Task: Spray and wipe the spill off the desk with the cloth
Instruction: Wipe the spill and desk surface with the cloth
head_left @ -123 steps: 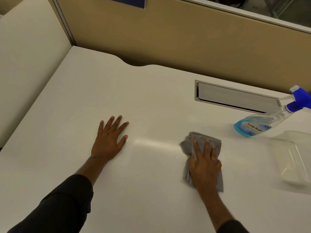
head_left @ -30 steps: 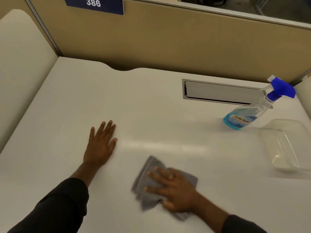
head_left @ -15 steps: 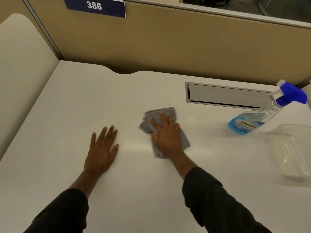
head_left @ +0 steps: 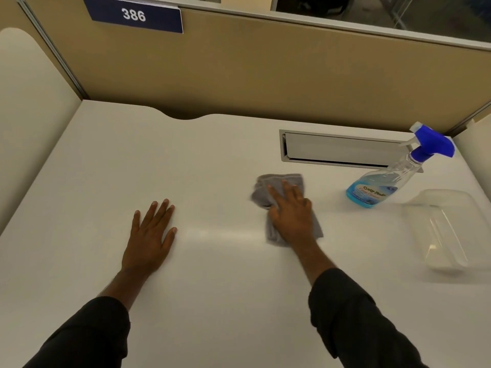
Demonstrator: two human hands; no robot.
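My right hand [head_left: 291,217] presses flat on a crumpled grey cloth [head_left: 265,192] in the middle of the white desk [head_left: 212,274]; the cloth sticks out past my fingers and beside my palm. My left hand [head_left: 150,236] lies flat on the desk to the left, fingers spread, holding nothing. A clear spray bottle [head_left: 385,183] with blue liquid and a blue trigger head stands at the right, apart from both hands. I see no distinct spill on the surface, only a pale sheen between the hands.
A clear plastic container [head_left: 446,229] sits at the right edge, in front of the bottle. A metal cable hatch [head_left: 340,148] is set in the desk behind the cloth. Tan partition walls [head_left: 265,75] close the back; a sign reads 386.
My right hand has swept the cloth from near my body up to the desk's middle, then to the right toward the bottle. My left hand has stayed planted.
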